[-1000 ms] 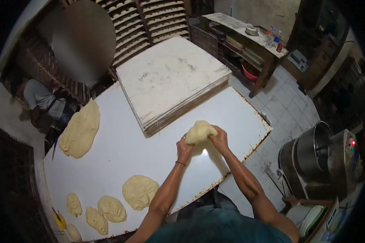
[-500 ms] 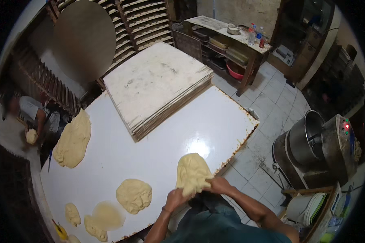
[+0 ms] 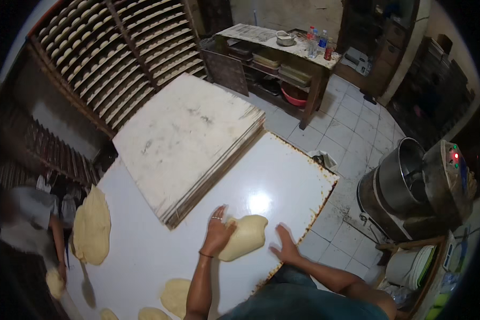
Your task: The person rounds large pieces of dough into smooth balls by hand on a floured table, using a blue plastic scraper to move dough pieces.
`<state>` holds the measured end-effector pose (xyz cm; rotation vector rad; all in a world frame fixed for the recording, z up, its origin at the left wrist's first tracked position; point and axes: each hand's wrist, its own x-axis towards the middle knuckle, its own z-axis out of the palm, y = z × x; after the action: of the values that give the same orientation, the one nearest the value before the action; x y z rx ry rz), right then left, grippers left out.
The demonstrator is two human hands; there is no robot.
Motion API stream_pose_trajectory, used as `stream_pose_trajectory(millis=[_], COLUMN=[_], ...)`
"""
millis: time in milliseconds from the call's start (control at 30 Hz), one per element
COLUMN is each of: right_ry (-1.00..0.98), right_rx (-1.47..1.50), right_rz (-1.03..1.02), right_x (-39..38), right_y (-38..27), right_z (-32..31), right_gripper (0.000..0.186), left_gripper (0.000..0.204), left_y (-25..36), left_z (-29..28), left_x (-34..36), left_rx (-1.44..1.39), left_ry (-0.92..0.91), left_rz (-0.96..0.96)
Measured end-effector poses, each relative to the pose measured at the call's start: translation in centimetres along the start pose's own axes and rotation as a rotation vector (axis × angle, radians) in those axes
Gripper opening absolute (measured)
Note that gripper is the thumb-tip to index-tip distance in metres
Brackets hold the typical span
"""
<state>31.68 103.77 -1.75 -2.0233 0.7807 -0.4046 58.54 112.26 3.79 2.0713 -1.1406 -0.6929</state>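
Note:
A smooth, folded lump of pale dough [image 3: 244,239] lies on the white table with rusty edges [image 3: 309,178]. My left hand [image 3: 217,232], with a ring and a wrist cord, rests against the dough's left side, fingers extended and pointing away from me. My right hand [image 3: 287,244] is open just right of the dough, fingers spread near the table edge. More dough lies on the table: a large flat piece [image 3: 92,232] at the left and several lumps [image 3: 173,296] at the lower edge, partly cut off.
A stack of floury boards [image 3: 186,144] sits at the table's back, before a rack [image 3: 122,64] of shaped dough. A co-worker [image 3: 24,213] at the left holds a dough lump [image 3: 55,284]. A side table [image 3: 261,37] stands behind; a steel mixer [image 3: 402,186] is at the right.
The dough went from both hands' grip to lying folded farther forward on the table; both hands opened. My view has swung, and the co-worker's dough lump now appears lower.

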Motion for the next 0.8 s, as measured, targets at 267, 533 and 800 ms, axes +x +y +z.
stream_pose_trajectory(millis=[267, 533, 800], right_ry=[-0.015, 0.036, 0.049], right_rx=[0.164, 0.34, 0.025], right_rz=[0.026, -0.56, -0.173], right_x=[6.6, 14.0, -3.1], right_y=[-5.0, -20.5, -10.9], right_z=[8.2, -4.4, -0.2], right_gripper=[0.106, 0.045, 0.048], left_gripper=[0.058, 0.055, 0.046], left_y=[1.8, 7.4, 1.7], left_z=[-0.3, -4.2, 6.8], left_x=[1.9, -3.3, -16.0], left_rx=[-0.271, -0.964, -0.218], left_ry=[-0.179, 0.495, 0.301], left_rz=[-0.143, 0.18, -0.151])
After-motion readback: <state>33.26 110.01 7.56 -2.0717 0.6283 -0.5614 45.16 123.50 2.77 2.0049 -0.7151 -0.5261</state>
